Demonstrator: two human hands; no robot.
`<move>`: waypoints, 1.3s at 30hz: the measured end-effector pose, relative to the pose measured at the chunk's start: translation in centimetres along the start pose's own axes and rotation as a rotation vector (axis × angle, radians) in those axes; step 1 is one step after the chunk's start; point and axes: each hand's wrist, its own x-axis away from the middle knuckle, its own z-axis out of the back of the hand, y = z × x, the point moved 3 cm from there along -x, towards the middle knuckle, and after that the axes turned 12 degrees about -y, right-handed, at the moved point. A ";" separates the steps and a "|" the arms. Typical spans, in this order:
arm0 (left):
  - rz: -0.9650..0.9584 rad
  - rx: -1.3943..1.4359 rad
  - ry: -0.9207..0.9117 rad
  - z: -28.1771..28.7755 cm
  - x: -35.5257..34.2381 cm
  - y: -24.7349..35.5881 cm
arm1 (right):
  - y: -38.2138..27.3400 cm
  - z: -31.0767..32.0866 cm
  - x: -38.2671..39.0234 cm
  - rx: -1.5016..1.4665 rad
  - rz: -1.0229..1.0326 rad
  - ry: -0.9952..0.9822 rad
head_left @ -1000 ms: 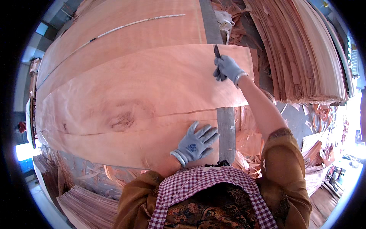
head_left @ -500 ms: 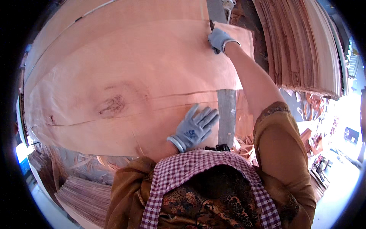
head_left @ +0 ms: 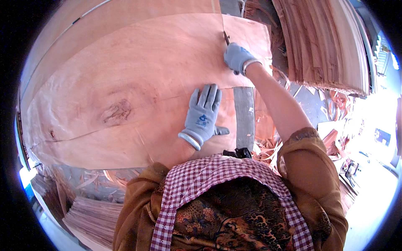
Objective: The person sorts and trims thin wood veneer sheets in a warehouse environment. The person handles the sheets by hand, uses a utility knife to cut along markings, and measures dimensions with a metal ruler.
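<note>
A large, thin wood veneer sheet (head_left: 167,54) with a dark knot spreads across the work surface before me. My left hand (head_left: 201,119), in a grey-blue glove, lies flat on the veneer near a crack, fingers together and pointing away, thumb out to the right. My right hand (head_left: 239,57), gloved alike, is closed round a dark-handled knife (head_left: 226,38) near the sheet's right end. The knife's front end points away from me, beside the right end of a farther layer of veneer. Most of its handle is hidden in my fist.
A thick stack of veneer (head_left: 326,46) stands at the far right. A grey strip of the work surface (head_left: 244,117) shows beside the sheet's right edge. Veneer scraps (head_left: 268,152) litter the floor at right, and another stack (head_left: 92,219) sits at lower left.
My left hand has moved away from me and leftward, its spread fingers now together. The gap along the crack has narrowed. My right hand, with the knife, has shifted slightly left and nearer.
</note>
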 end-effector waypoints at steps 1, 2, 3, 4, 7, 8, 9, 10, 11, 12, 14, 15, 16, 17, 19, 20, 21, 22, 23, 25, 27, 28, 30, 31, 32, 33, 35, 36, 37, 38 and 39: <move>-0.005 -0.012 -0.001 0.1 0.0 0.1 | 0.7 -0.8 1.0 0.065 0.007 0.046; 0.008 -0.028 -0.011 0.1 0.0 -0.1 | 0.6 -1.6 2.5 0.077 0.030 0.042; 0.021 -0.043 -0.021 0.1 0.1 -0.3 | 0.4 -2.5 4.2 0.088 0.053 0.037; 0.025 -0.062 -0.029 0.2 0.2 -0.1 | 0.7 -3.2 6.1 0.080 0.025 0.002; 0.000 -0.068 -0.008 0.6 -0.1 0.3 | 3.4 -7.0 10.7 0.173 0.047 0.021; -0.004 -0.074 0.009 0.4 -0.1 0.3 | 4.5 -8.8 11.9 0.152 0.047 0.029; -0.006 -0.080 0.030 0.0 -0.2 0.2 | 5.3 -10.2 13.2 0.133 0.049 0.038; -0.008 -0.086 0.050 -0.1 -0.2 0.1 | 5.7 -11.2 14.7 0.130 0.045 0.019; -0.008 -0.097 0.043 -0.1 -0.1 0.0 | 5.4 -11.9 16.2 0.125 0.042 0.005; -0.007 -0.107 0.036 -0.1 0.0 0.0 | 5.3 -12.3 17.5 0.103 -0.018 -0.083; -0.010 -0.095 0.032 0.1 -0.1 -0.1 | 4.2 -11.6 20.2 0.062 -0.141 -0.246; -0.013 -0.072 0.028 0.2 0.1 0.0 | 5.1 -11.9 20.8 -0.152 -0.091 -0.246; -0.019 -0.052 0.032 0.4 0.1 0.1 | 7.0 -12.0 21.4 -0.363 -0.037 -0.236; -0.037 -0.042 0.050 0.6 0.1 0.2 | 8.8 -11.6 21.6 -0.571 0.030 -0.229; -0.046 -0.018 0.074 0.5 0.3 0.7 | 11.9 -9.3 21.1 -0.907 0.177 -0.094; -0.055 -0.007 0.093 0.5 0.3 0.8 | 11.5 -7.3 21.2 -1.036 0.209 0.043; -0.038 -0.008 0.076 0.5 0.3 0.8 | 11.8 -5.8 20.1 -1.005 0.331 0.164; -0.029 -0.011 0.054 0.6 0.2 0.9 | 12.5 -5.1 18.8 -0.972 0.330 0.147; -0.017 -0.013 0.025 0.6 0.4 1.0 | 13.0 -4.5 17.8 -0.943 0.326 0.124; -0.021 -0.028 0.036 0.9 0.3 1.1 | 12.6 -4.1 15.5 -1.004 0.419 0.074; -0.034 -0.042 0.058 0.6 -0.1 1.5 | 13.6 -5.2 14.6 -0.914 0.464 0.027; -0.032 -0.062 0.078 0.6 0.3 1.7 | 14.3 -6.5 14.1 -0.796 0.484 0.002; 0.014 -0.153 0.120 0.9 1.8 2.1 | 13.2 -6.9 15.6 -0.719 0.445 -0.211; 0.043 -0.227 0.134 1.5 2.2 2.8 | 14.0 -7.0 15.8 -0.723 0.469 -0.236; 0.061 -0.297 0.137 1.8 2.5 3.6 | 15.6 -7.1 15.9 -0.733 0.482 -0.261; 0.154 -0.323 0.095 1.5 2.8 4.4 | 17.3 -7.2 15.9 -0.744 0.492 -0.287; 0.331 -0.378 0.030 1.1 3.0 6.1 | 20.9 -7.3 15.9 -0.896 0.462 -0.378; 0.445 -0.245 -0.035 0.7 3.1 6.3 | 22.4 -7.1 15.7 -0.829 0.490 -0.373; 0.560 -0.107 -0.087 0.3 3.3 6.6 | 23.2 -6.5 15.7 -0.856 0.471 -0.386; 0.673 0.035 -0.135 -0.4 3.6 6.8 | 23.8 -5.6 15.9 -0.883 0.450 -0.398; 0.653 0.021 -0.072 -1.1 4.0 7.1 | 24.4 -4.9 15.8 -0.910 0.427 -0.410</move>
